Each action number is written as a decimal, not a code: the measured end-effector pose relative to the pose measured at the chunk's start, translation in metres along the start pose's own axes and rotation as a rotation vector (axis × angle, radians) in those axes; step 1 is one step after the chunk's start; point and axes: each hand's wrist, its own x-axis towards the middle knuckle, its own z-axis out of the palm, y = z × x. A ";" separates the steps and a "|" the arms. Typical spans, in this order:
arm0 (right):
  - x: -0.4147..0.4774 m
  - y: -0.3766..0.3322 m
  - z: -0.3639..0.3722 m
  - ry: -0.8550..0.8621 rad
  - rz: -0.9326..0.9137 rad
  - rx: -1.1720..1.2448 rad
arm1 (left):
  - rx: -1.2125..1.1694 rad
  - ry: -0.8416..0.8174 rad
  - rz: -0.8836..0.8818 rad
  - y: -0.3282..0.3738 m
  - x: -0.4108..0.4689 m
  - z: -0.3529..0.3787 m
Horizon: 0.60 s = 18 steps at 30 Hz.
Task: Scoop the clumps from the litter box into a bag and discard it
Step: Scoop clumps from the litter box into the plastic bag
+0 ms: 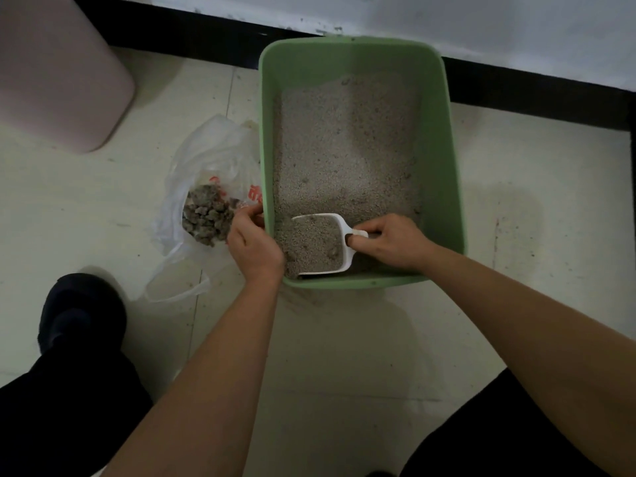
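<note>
A green litter box (444, 173) sits on the floor against the wall, filled with grey litter (347, 149). My right hand (392, 241) grips the handle of a white scoop (320, 244) at the box's near end; the scoop is full of litter. To the left of the box lies a clear plastic bag (206, 160) with red print, open, holding several grey clumps (206, 215). My left hand (253, 242) pinches the bag's edge beside the box's near left corner.
A pink bin (58, 70) stands at the far left. A black baseboard (533, 84) runs along the wall behind the box. My dark slipper (81, 311) and black trouser legs are at the bottom. Pale floor tiles surround everything.
</note>
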 end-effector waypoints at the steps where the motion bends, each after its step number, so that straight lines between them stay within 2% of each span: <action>1: 0.001 -0.001 0.001 0.066 -0.036 -0.133 | -0.005 -0.002 0.003 0.000 -0.001 0.000; 3: 0.002 -0.007 0.003 0.187 -0.102 -0.373 | 0.001 -0.002 0.016 0.001 -0.002 0.000; 5: 0.001 -0.013 0.003 0.207 -0.109 -0.419 | 0.005 0.003 0.019 0.001 -0.003 0.000; 14: -0.004 0.002 0.001 -0.038 0.028 0.145 | -0.016 0.009 -0.010 0.003 -0.003 -0.001; 18: -0.002 -0.004 -0.018 0.083 0.032 0.373 | 0.007 0.032 0.016 0.003 -0.004 -0.002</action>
